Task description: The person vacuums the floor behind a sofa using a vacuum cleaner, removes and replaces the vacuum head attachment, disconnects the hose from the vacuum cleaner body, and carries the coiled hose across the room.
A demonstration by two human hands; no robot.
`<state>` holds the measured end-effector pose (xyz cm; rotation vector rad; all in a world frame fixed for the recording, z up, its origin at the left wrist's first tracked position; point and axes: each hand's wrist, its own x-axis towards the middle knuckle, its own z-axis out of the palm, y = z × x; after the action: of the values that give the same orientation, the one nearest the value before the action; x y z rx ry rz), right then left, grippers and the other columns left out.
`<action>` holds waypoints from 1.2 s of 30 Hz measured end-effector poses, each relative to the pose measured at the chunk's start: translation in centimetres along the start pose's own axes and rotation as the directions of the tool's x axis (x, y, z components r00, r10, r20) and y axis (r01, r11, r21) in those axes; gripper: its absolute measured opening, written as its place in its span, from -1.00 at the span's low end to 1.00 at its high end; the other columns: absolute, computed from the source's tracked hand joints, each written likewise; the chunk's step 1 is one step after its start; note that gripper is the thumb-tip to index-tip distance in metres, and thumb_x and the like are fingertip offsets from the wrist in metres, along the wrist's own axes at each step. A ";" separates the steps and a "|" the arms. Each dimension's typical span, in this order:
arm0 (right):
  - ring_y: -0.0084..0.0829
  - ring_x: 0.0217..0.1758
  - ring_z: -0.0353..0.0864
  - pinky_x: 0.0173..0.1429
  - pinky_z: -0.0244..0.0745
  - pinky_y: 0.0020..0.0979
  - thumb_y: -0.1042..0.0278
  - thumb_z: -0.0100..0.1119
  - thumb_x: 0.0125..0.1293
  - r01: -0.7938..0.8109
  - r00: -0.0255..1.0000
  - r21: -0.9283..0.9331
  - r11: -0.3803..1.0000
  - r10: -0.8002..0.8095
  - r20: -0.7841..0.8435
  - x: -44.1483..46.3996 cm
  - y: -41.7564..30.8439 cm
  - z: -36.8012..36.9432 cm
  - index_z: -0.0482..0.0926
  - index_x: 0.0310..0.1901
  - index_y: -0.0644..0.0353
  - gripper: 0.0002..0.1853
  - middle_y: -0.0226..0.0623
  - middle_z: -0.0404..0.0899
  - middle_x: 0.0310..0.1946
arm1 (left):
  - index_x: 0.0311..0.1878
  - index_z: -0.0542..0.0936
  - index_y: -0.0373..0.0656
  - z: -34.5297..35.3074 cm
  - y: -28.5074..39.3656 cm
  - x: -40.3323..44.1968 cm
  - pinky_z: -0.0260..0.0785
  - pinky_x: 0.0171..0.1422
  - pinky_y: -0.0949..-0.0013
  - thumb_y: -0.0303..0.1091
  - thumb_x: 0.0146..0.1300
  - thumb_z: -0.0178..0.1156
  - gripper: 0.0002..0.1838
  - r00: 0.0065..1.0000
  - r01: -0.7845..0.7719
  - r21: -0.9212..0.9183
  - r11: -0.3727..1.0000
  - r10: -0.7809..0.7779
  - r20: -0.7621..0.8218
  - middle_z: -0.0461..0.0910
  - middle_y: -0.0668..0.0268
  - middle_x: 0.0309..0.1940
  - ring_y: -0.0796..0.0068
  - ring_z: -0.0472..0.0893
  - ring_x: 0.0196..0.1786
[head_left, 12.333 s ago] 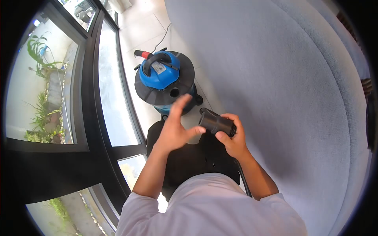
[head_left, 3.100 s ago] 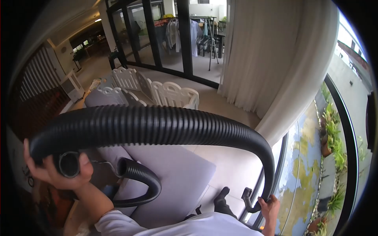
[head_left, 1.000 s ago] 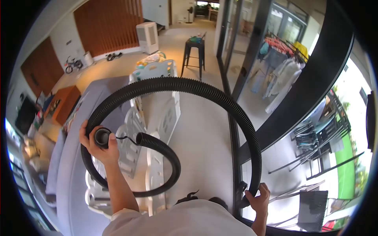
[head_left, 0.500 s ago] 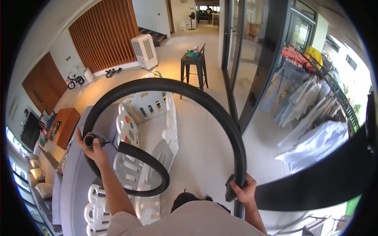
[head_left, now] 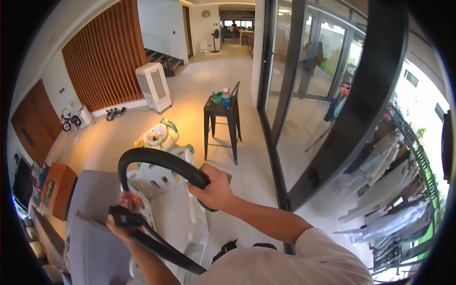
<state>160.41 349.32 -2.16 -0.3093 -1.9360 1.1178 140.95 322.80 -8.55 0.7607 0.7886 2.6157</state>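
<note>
A black ribbed vacuum hose (head_left: 156, 156) arches in front of me between my hands. My right hand (head_left: 214, 187) is wrapped round one end of it, at the middle of the view. Lower and to the left, my left hand (head_left: 124, 202) grips the black end fitting (head_left: 126, 217). Another length of the hose runs from beside that hand down toward my body, where its lower part is hidden behind my shirt. Part of the fitting under my right hand is covered by the fingers.
A grey sofa (head_left: 95, 237) stands at the left, beside a white playpen fence (head_left: 194, 228). Ahead are a baby seat (head_left: 159, 135) and a black stool (head_left: 221, 113) bearing a spray bottle (head_left: 226, 99). Glass doors (head_left: 304, 118) and hanging clothes (head_left: 380, 190) line the right. A person is far back.
My right hand has come up and inward from the lower right with its hose end. My left hand sits lower. The wide hose loop is now a smaller arch, and the stool appears closer.
</note>
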 end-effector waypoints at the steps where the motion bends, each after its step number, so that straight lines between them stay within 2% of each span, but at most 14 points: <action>1: -0.24 -0.48 0.55 -0.33 0.46 -0.25 0.26 0.50 0.13 0.006 1.000 0.006 1.000 -0.007 0.017 2.7 1.2 1.2 0.51 -0.34 0.23 -0.68 -0.18 0.51 -0.52 | 0.07 0.60 -0.22 0.7 -1.7 1.8 0.12 0.50 -0.53 0.30 0.26 0.14 -0.30 0.993 0.115 -0.136 0.984 -0.109 0.049 0.27 -0.05 0.52 -0.24 0.19 0.59; 8: 0.07 -0.28 0.55 -0.23 0.47 -0.02 0.29 0.45 0.06 0.323 0.881 0.244 0.914 -0.384 0.275 17.7 13.5 9.1 0.43 -0.32 0.21 -0.66 -0.10 0.45 -0.38 | -0.04 0.73 -0.02 5.0 -12.9 18.2 0.14 0.44 -0.54 0.35 0.24 0.09 -0.37 0.973 0.105 -0.088 0.991 -0.083 0.216 0.22 -0.08 0.56 -0.30 0.19 0.56; 15: 0.09 -0.19 0.62 -0.13 0.52 -0.05 0.03 0.45 0.21 0.108 0.822 0.246 0.963 -0.225 0.523 33.3 25.0 11.7 0.44 -0.09 0.25 -0.50 -0.04 0.50 -0.22 | -0.14 0.72 0.13 4.8 -19.4 36.8 0.03 0.60 -0.40 0.36 0.11 0.23 -0.47 0.988 -0.096 -0.044 0.994 0.100 0.114 0.11 -0.03 0.63 0.01 0.19 0.64; 18: 0.13 0.15 0.55 0.23 0.48 -0.07 -0.14 0.42 0.27 0.199 0.806 0.356 0.913 -0.360 0.470 39.2 31.0 12.0 0.43 0.18 0.30 -0.29 0.04 0.50 0.07 | 0.31 0.41 -0.26 6.2 -19.4 43.1 -0.28 0.68 -0.41 0.04 0.04 0.37 -0.17 0.971 -0.238 -0.053 0.970 0.237 -0.014 0.39 -0.17 0.38 -0.21 0.26 0.56; 19: 0.09 0.16 0.56 0.24 0.49 -0.09 -0.12 0.42 0.28 0.091 0.797 0.329 0.940 -0.267 0.542 40.6 33.5 11.8 0.43 0.22 0.25 -0.30 -0.02 0.52 0.10 | 0.46 0.31 -0.39 6.8 -19.3 44.8 -0.38 0.71 -0.41 -0.06 0.02 0.41 -0.02 0.960 -0.278 -0.057 0.959 0.276 -0.048 0.48 -0.21 0.30 -0.28 0.29 0.53; 21: -0.09 0.11 0.61 0.22 0.50 -0.17 0.02 0.40 0.32 -0.085 0.726 0.201 0.976 -0.078 0.683 43.8 39.1 10.1 0.50 0.19 0.23 -0.43 -0.09 0.56 0.06 | 0.53 0.08 -0.55 7.4 -19.0 48.8 -0.38 0.74 -0.31 0.06 0.12 0.24 0.09 0.914 -0.224 0.027 0.974 0.200 0.353 0.14 -0.28 0.52 -0.16 0.25 0.54; 23: -0.13 0.16 0.62 0.26 0.51 -0.18 0.04 0.35 0.36 -0.304 0.611 -0.008 0.953 0.201 0.766 44.6 48.0 9.0 0.54 0.19 0.25 -0.47 -0.07 0.62 0.03 | 0.54 0.08 -0.53 4.5 -16.8 51.5 -0.42 0.75 -0.28 0.03 0.23 0.14 0.00 0.961 -0.157 -0.005 0.988 0.154 0.230 0.17 -0.25 0.51 -0.10 0.24 0.56; 25: -0.02 0.15 0.63 0.23 0.51 -0.14 -0.10 0.22 0.43 -0.285 0.642 -0.316 0.905 0.425 0.639 41.1 59.2 7.2 0.52 0.16 0.32 -0.42 0.05 0.62 0.05 | 0.55 0.08 -0.51 3.7 -17.7 54.5 -0.41 0.75 -0.26 0.01 0.29 0.08 -0.06 0.961 -0.185 0.060 0.981 0.168 0.218 0.20 -0.21 0.50 -0.08 0.25 0.56; 28: 0.13 0.32 0.52 0.39 0.43 -0.02 -0.31 0.11 0.40 -0.312 0.367 -0.709 0.633 0.768 0.525 35.0 72.5 0.8 0.51 0.23 0.38 -0.23 0.20 0.56 0.22 | 0.40 0.21 -0.44 0.3 -19.2 59.7 -0.22 0.64 -0.23 0.07 0.29 0.15 -0.16 0.953 -0.295 0.101 0.950 0.285 0.104 0.28 -0.16 0.39 -0.03 0.29 0.47; 31: 0.21 0.30 0.54 0.42 0.37 0.03 -0.54 -0.09 0.38 -0.424 0.174 -0.845 0.325 0.945 0.277 23.4 81.5 -5.3 0.51 0.27 0.43 -0.02 0.29 0.58 0.18 | 0.26 0.35 -0.37 -4.4 -21.1 66.6 -0.04 0.52 -0.19 0.12 0.29 0.22 -0.25 0.814 -0.453 0.270 0.850 0.517 -0.264 0.36 -0.12 0.29 0.03 0.33 0.38; 33: 0.14 0.38 0.51 0.44 0.38 -0.04 -0.66 -0.10 0.30 -0.484 -0.150 -0.867 0.114 0.966 0.211 17.2 84.8 -6.6 0.49 0.34 0.35 0.06 0.25 0.59 0.21 | 0.17 0.43 -0.33 -5.2 -24.2 71.7 0.09 0.44 -0.17 0.16 0.29 0.26 -0.30 0.667 -0.430 0.383 0.818 0.573 -0.476 0.41 -0.09 0.22 0.06 0.36 0.33; 34: 0.04 0.28 0.60 0.34 0.45 -0.04 -0.66 -0.02 0.27 -0.697 -0.500 -0.613 -0.372 0.865 0.043 21.7 78.7 -6.0 0.55 0.29 0.31 0.04 0.11 0.68 0.08 | -0.18 0.59 -0.28 -3.0 -27.0 73.7 0.47 0.13 -0.05 0.30 0.29 0.27 -0.34 0.701 -0.493 0.331 0.805 0.593 -0.396 0.60 0.05 -0.09 0.15 0.60 0.00; 35: 0.03 0.27 0.60 0.33 0.45 -0.03 -0.64 -0.01 0.27 -0.729 -0.543 -0.525 -0.440 0.838 0.050 23.9 77.0 -5.7 0.54 0.30 0.30 0.02 0.10 0.68 0.09 | -0.15 0.62 -0.27 -2.4 -28.7 75.9 0.52 0.19 -0.05 0.20 0.27 0.32 -0.41 0.702 -0.437 0.546 0.715 0.651 -0.290 0.67 0.18 -0.30 0.26 0.65 -0.01; 36: 0.02 0.27 0.60 0.32 0.46 -0.02 -0.63 0.00 0.28 -0.771 -0.516 -0.471 -0.428 0.854 0.068 24.8 76.6 -5.1 0.54 0.30 0.29 0.00 0.09 0.67 0.10 | -0.15 0.61 -0.28 -3.3 -29.5 77.7 0.53 0.19 -0.04 0.17 0.26 0.36 -0.42 0.645 -0.290 0.873 0.392 0.754 -0.124 0.67 0.14 -0.25 0.26 0.67 -0.02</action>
<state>134.75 410.18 -48.52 -2.6860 -1.6968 2.2132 79.79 377.91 2.98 0.5394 2.4040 3.0198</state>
